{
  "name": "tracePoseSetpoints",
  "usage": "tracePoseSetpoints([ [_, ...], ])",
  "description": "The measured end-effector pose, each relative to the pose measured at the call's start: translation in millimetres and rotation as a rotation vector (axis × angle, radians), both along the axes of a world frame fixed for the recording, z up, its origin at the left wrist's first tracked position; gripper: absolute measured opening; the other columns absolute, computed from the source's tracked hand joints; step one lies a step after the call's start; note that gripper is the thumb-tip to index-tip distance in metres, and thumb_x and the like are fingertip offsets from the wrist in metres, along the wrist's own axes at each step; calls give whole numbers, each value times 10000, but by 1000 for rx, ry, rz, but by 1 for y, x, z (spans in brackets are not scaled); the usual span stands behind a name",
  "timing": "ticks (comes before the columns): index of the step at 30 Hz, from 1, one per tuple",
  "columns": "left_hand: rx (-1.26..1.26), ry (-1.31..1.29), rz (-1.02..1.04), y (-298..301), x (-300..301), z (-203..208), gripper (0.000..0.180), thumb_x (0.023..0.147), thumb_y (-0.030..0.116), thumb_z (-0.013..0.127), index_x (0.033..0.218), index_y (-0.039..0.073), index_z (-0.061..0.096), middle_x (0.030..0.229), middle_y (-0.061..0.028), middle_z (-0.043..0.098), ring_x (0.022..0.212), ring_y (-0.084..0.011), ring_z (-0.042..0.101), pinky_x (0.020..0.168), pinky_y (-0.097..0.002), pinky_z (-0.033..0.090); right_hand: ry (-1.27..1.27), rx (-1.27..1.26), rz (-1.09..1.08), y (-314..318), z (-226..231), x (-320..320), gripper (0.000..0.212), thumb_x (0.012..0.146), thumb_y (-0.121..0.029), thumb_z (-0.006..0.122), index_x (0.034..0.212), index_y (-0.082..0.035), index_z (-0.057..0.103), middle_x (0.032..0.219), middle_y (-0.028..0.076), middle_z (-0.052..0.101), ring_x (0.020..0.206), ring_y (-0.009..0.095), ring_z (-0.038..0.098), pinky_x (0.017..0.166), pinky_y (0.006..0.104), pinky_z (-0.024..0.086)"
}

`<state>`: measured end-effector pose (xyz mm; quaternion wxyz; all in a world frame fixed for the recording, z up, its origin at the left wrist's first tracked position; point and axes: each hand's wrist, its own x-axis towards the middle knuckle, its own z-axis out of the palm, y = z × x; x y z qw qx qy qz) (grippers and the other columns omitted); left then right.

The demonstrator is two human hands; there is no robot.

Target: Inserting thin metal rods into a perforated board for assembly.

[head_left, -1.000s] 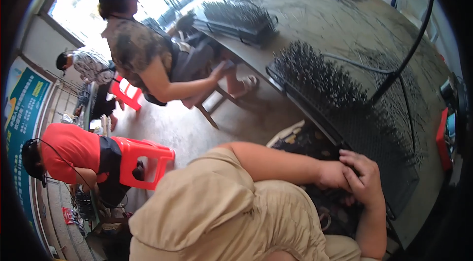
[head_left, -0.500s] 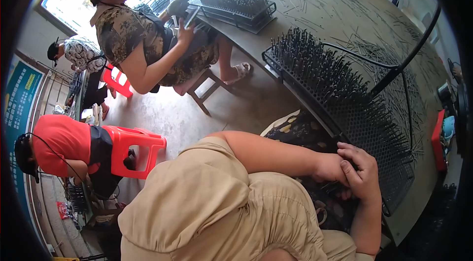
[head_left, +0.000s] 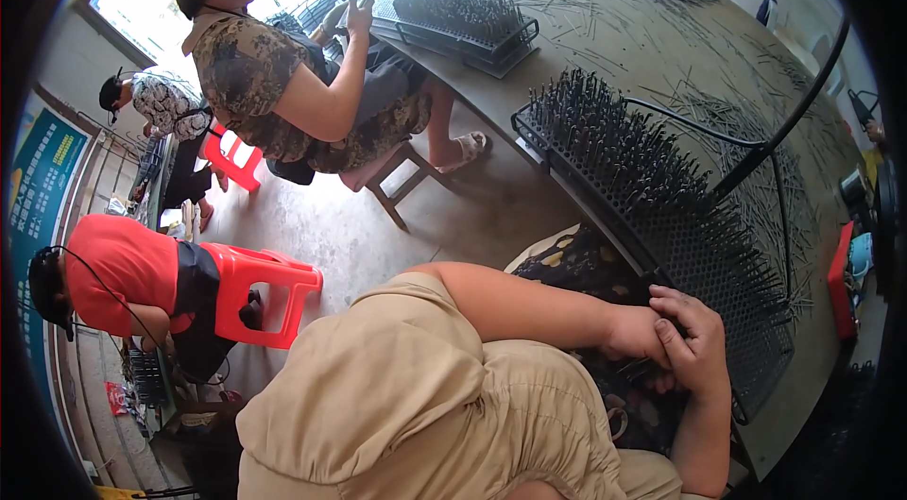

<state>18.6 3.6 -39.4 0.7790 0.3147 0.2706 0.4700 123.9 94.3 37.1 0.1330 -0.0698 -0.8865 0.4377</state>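
My left hand (head_left: 631, 330) and my right hand (head_left: 697, 344) are together over my lap, beside the table edge. Across the left hand's fingers lies the right one, its thumb and fingers closed around them. Most of the left fingers are hidden; a small dark, metallic-looking thing (head_left: 639, 369) shows just under them, its kind unclear. Close by on the table edge stands a black perforated rack (head_left: 704, 250) with many thin dark rods upright in its holes. Neither hand touches the rack. Dark patterned cloth (head_left: 567, 264) covers my lap.
Loose thin rods (head_left: 746, 151) lie scattered over the table (head_left: 576, 75). A curved black bar (head_left: 803, 108) rises beyond my rack. Another filled rack (head_left: 463, 23) stands before a co-worker (head_left: 269, 75) on a wooden stool (head_left: 402, 184). Red plastic stools (head_left: 269, 292) are at left.
The co-worker across from me has raised a hand with a flat thin object in it. My hands remain clasped, with hardly any movement. The view has shifted slightly.
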Motion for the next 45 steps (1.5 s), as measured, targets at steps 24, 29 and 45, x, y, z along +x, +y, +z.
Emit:
tracePoseSetpoints([
  [24, -14, -4, 4, -4, -1, 10, 127, 885, -4, 549, 968, -43, 638, 878, -174, 686, 799, -280, 699, 697, -359, 571, 14, 6, 2, 0, -1, 1, 267, 777, -98, 638, 1008, 31, 669, 1107, 201, 674, 1021, 326, 659, 892, 370, 498],
  [29, 0, -10, 13, -2, 2, 0, 129, 891, -4, 544, 972, -40, 638, 881, -172, 686, 803, -281, 699, 704, -359, 572, 18, 17, 13, 0, -1, 1, 262, 780, -94, 636, 1009, 29, 668, 1109, 200, 674, 1017, 325, 661, 888, 368, 499],
  [45, 10, -6, -38, 0, 1, -5, 133, 910, 67, 574, 997, -10, 639, 904, -134, 681, 844, -230, 676, 747, -361, 562, 22, 29, 28, 1, 0, 1, 239, 795, -87, 644, 1004, 24, 674, 1114, 200, 670, 1019, 325, 660, 897, 367, 506],
])
